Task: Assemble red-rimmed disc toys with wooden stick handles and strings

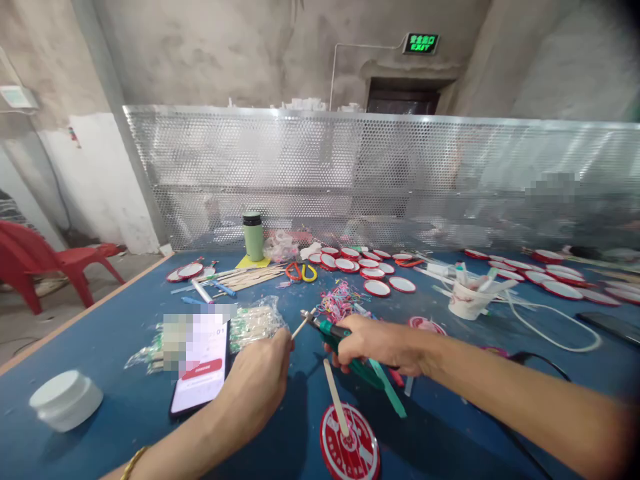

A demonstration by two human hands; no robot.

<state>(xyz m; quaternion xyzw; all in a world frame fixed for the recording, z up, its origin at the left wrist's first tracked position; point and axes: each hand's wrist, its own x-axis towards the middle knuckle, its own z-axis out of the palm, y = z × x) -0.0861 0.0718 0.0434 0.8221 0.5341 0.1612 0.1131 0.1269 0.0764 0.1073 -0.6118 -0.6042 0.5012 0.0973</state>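
Note:
My left hand (pixel 265 370) is closed on a thin wooden stick (pixel 300 327), which slants up to the right. Wrapped in my right hand (pixel 373 343) is a pair of pliers (pixel 327 327) with green and black handles. Its jaws meet the stick near the far end; whether they are fully closed I cannot tell. Below my hands lies a round red and white disc (pixel 369 460), and a flat wooden stick (pixel 334 393) stands out from its middle. Pink and coloured small pieces (pixel 341 300) are heaped just beyond the pliers.
At left are a lit phone (pixel 200 393), a white jar (pixel 67 400) and bagged wooden sticks (pixel 257 323). A green bottle (pixel 254 240) stands at the back. White discs with red rims (pixel 377 287) are spread behind. A paper cup (pixel 467 303) and a white cable (pixel 550 341) are at right.

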